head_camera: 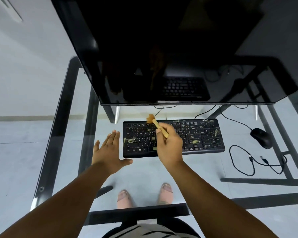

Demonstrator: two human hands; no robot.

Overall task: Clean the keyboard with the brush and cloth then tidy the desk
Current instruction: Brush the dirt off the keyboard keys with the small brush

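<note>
The right hand point(169, 143) has its grip curled round the brush point(157, 127) handle, bristles raised over the far edge of the crumb-strewn keyboard point(203, 136). The left hand point(108, 150) is spread flat, holding nothing, at the keyboard's left end on the glass bench point(144, 170). A mouse point(261, 137) lies to the right.

A glass-topped desk point(144, 170) on a black metal frame carries everything, and the pale floor shows through the pane. A black keyboard point(205, 136) speckled with pale debris lies near the middle, just in front of a large dark monitor point(162, 48). To its right sit a black mouse point(261, 138) and, nearer the front edge, a loose black cable point(243, 162).
</note>
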